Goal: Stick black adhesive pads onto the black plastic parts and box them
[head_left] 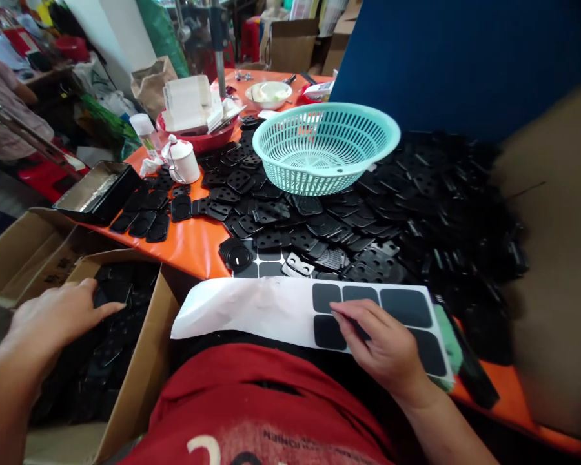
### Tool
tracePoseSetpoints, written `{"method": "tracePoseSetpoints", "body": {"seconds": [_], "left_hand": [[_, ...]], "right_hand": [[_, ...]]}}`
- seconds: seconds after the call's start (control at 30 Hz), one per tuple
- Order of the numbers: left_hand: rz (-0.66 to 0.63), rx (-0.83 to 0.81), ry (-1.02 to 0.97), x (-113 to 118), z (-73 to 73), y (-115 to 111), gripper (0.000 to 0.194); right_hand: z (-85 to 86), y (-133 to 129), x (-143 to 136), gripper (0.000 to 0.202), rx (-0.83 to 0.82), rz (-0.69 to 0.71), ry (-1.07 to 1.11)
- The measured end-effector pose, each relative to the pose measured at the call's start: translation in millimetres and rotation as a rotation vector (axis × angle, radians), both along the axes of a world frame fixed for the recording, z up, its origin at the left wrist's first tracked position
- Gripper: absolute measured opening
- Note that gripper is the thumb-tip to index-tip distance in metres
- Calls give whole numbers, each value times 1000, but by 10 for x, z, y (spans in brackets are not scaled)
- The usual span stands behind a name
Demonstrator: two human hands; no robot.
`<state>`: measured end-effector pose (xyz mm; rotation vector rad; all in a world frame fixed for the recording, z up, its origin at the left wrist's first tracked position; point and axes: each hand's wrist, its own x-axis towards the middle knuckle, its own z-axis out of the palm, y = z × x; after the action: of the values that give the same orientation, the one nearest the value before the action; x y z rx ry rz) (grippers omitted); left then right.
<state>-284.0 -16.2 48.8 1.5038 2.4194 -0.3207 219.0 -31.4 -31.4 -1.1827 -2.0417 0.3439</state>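
My left hand [61, 313] reaches into a cardboard box [148, 336] of black plates [111, 349]. Its thumb stretches out apart from the fingers, beside a black plate; some fingertips are hidden. My right hand [382, 345] pinches with thumb and forefinger at the edge of a black rounded sticker [325, 297] on a white backing sheet [252, 307]. The left part of this sheet is bare and slightly curled, while several black stickers sit on its right part. It lies along the table's front edge, above my lap.
A turquoise plastic basket [326, 152] rests on a wide heap of black plates [319, 226] covering the orange table [198, 248]. Left stand a white lidded mug [181, 160], a red basin [213, 139] and a black tray [99, 190]. A blue panel [455, 64] rises behind.
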Motion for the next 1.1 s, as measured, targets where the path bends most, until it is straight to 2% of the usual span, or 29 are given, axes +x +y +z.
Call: {"method": "tracePoseSetpoints", "body": {"seconds": [0.07,0.17,0.2,0.27,0.3,0.4,0.47,0.57,0.67,0.73,0.8,0.87,0.97,1.1], "left_hand": [[-266,203,112,361,-123,-13,40],[-657,542,-115,1291,-246,24,35],[-748,603,-214,1616,-271,53,34],[-901,566,-348,2183,-317,132,30],[-937,513,-378,2408,-341,178,30],[-933,338,-437,2839,-416,320,31],[-866,273,-528,2966,-453,409,29],[-699,182,-834,3028,-452,516,18],[-428,-48,-1194,3035,-389,556,16],[-250,-231,-1338,3038,-346,536,13],[-147,-357,-1408,3047,-331,490,11],[-98,-404,-1442,3060,-353,435,12],[-17,-417,-1499,3074,-424,369,18],[28,-375,-1528,3058,-477,338,22]], "right_hand": [[-54,3,6,23,28,-11,44],[-115,17,0,25,40,-11,57],[-131,22,0,26,39,-4,58],[-158,25,9,27,35,12,65],[-171,25,15,28,34,17,70],[-206,14,36,31,37,27,85],[-222,4,43,33,39,35,91],[-224,-6,44,38,58,31,106],[-207,-9,43,44,97,16,134],[-194,-7,43,48,104,23,149],[-183,-5,41,51,93,48,158],[-172,-2,35,52,77,82,162],[-152,3,22,52,45,141,160],[-136,11,3,49,0,215,150]]}}
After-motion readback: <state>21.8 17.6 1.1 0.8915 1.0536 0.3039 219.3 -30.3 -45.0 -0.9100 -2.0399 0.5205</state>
